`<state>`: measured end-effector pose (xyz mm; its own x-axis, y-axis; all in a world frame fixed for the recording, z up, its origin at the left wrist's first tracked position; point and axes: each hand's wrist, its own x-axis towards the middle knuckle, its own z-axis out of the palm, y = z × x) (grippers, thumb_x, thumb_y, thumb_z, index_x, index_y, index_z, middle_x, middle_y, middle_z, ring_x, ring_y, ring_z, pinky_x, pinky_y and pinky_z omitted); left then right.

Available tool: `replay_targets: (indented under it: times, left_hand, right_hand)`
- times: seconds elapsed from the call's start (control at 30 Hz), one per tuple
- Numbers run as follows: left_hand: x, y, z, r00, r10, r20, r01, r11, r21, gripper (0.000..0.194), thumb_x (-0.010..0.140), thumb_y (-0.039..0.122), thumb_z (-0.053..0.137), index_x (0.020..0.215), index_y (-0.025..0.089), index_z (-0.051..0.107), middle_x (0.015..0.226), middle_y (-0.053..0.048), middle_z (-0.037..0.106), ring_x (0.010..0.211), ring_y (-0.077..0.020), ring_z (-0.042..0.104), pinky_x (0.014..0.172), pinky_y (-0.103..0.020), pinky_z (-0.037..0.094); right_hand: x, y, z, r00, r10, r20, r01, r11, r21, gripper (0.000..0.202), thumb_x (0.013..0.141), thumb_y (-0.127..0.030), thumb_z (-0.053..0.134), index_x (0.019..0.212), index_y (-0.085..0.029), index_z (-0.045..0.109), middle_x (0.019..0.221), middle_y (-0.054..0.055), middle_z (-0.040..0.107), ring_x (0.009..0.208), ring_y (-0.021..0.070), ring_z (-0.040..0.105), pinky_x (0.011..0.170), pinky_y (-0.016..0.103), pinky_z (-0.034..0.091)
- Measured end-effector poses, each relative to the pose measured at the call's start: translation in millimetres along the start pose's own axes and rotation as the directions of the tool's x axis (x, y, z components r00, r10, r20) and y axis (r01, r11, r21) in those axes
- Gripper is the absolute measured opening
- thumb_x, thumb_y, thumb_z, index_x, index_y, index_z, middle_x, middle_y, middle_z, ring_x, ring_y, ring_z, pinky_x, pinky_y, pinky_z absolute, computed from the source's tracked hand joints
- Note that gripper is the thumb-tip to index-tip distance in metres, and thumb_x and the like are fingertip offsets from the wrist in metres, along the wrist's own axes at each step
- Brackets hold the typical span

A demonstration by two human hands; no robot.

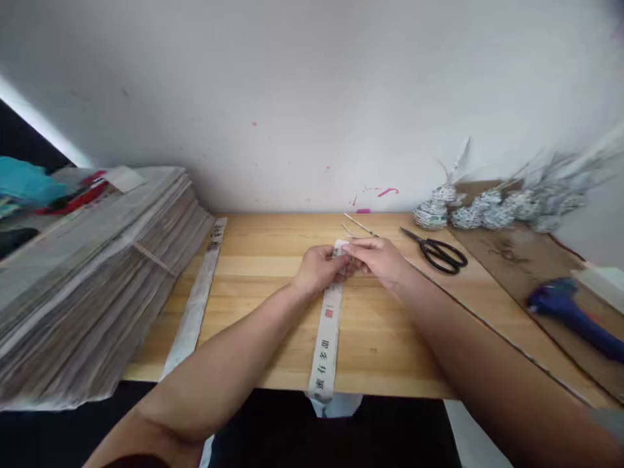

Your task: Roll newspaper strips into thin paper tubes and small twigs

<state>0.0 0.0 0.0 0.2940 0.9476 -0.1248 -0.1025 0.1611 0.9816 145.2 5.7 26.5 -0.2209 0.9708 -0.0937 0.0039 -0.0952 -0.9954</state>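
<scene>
Down the middle of the wooden table runs a long strip of newspaper (325, 348) with black characters and a small red mark; its near end hangs over the front edge. At its far end my left hand (319, 266) pinches the paper between thumb and fingers. My right hand (373, 257) meets it there, also closed on the strip's top end. The fingertips hide part of the paper. Just beyond the right hand lie thin sticks (359, 225). A long thin rod (487, 324) stretches beneath my right forearm toward the near right.
A tall tied stack of newspapers (146, 260) fills the left, beside another paper strip (199, 302). Black scissors (441, 253) lie to the right. Farther right are woven paper pieces (482, 211), a cardboard sheet (517, 266) and a blue glue gun (575, 315). A wall bounds the back.
</scene>
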Motion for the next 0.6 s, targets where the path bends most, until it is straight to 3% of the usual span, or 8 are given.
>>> replay_targets:
  times: [0.17, 0.33, 0.6]
  left_hand:
    - [-2.1, 1.9, 0.7, 0.999, 0.009, 0.034, -0.007, 0.999, -0.034, 0.033, 0.072, 0.041, 0.072, 0.077, 0.01, 0.062, 0.069, -0.006, 0.064, 0.059, -0.0098, 0.058, 0.055, -0.021, 0.046]
    - [-3.6, 3.0, 3.2, 0.999, -0.024, 0.034, 0.027, 0.995, -0.095, 0.025, 0.075, 0.033, 0.071, 0.08, 0.01, 0.064, 0.075, -0.007, 0.066, 0.065, -0.0113, 0.062, 0.063, -0.025, 0.051]
    - [-6.5, 6.4, 6.2, 0.996, -0.059, 0.062, 0.069, 0.982, -0.175, 0.019, 0.073, 0.027, 0.073, 0.08, 0.011, 0.066, 0.074, -0.005, 0.067, 0.069, -0.0128, 0.064, 0.065, -0.026, 0.053]
  right_hand:
    - [3.2, 4.1, 3.5, 0.998, 0.013, -0.06, -0.012, 1.0, 0.015, 0.029, 0.063, -0.04, 0.078, 0.067, -0.013, 0.067, 0.057, 0.0, 0.062, 0.046, 0.0082, 0.051, 0.04, 0.021, 0.033]
    - [5.4, 8.5, 2.0, 0.994, 0.001, -0.111, 0.004, 0.999, 0.047, 0.031, 0.06, -0.041, 0.08, 0.066, -0.014, 0.066, 0.059, 0.001, 0.062, 0.044, 0.0074, 0.048, 0.04, 0.022, 0.034]
    - [3.6, 8.2, 2.2, 0.997, 0.008, -0.083, -0.001, 0.996, 0.087, 0.035, 0.06, -0.043, 0.081, 0.064, -0.015, 0.059, 0.053, -0.001, 0.059, 0.041, 0.0086, 0.049, 0.039, 0.022, 0.035]
